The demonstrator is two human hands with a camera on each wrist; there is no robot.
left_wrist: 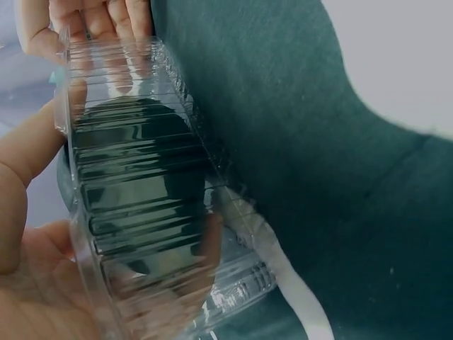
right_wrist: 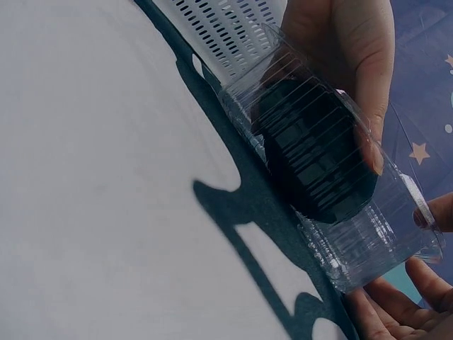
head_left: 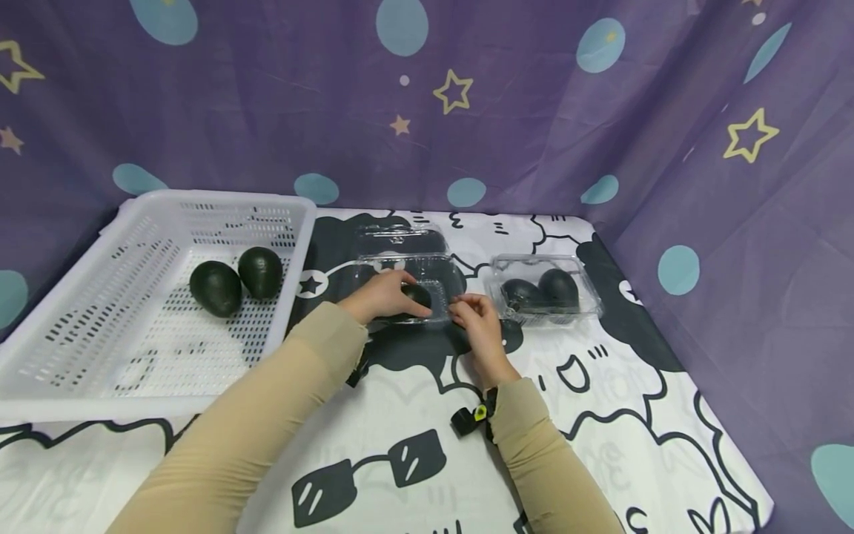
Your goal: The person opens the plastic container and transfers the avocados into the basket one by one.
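Note:
A clear plastic clamshell box (head_left: 437, 297) lies on the table with its lid (head_left: 400, 239) folded back. Inside its left part is a dark green avocado (right_wrist: 315, 152), which my left hand (head_left: 387, 297) grips from above, thumb on the near side. Through the ribbed wall in the left wrist view, the avocado (left_wrist: 141, 177) shows with fingers beyond it. My right hand (head_left: 482, 330) pinches the box's right end, its thumb at the rim and fingers below, as the right wrist view shows.
A white perforated basket (head_left: 167, 404) with two avocados (head_left: 216, 288) stands at the left. To the right is another clear box (head_left: 587, 297) holding two avocados (head_left: 559, 289). A patterned cloth covers the table, and a purple curtain (head_left: 333, 111) hangs behind and at the right.

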